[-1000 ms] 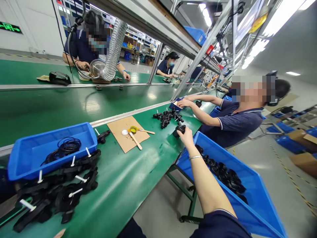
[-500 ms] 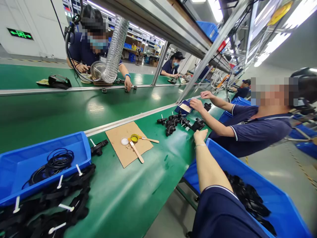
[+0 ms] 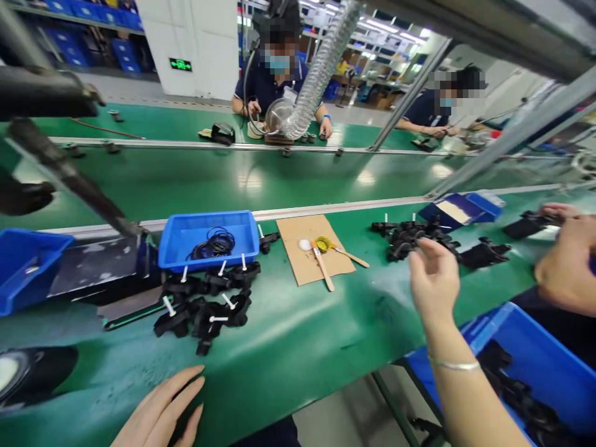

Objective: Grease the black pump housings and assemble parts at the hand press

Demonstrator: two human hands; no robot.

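My left hand [image 3: 165,410] is low over the front of the green bench, fingers stretched out and slightly apart, nothing visible in it. Just beyond it lie several black plastic fittings [image 3: 205,310] with white pins. My right hand [image 3: 435,279], with a bangle at the wrist, is raised over the bench's right part. Its thumb and fingers are loosely curved and apart, and I see nothing held. Close behind it, partly hidden, is a cluster of similar black fittings [image 3: 403,239]. Between my hands, a cardboard sheet [image 3: 298,267] bears brushes [image 3: 323,267] and a small pot of yellow paste [image 3: 322,244].
A blue tray [image 3: 170,242] holds black rings [image 3: 214,243]. At right, a co-worker's hands [image 3: 565,248] are at a black part [image 3: 526,225]. A blue bin [image 3: 484,329] of black parts stands below the bench edge. Metal posts [image 3: 400,105] rise behind; a dark cylinder [image 3: 41,372] lies left.
The view has swung left and down. My right hand has drawn back from the black part near the co-worker, and its fingers now show. My left hand has come into view.
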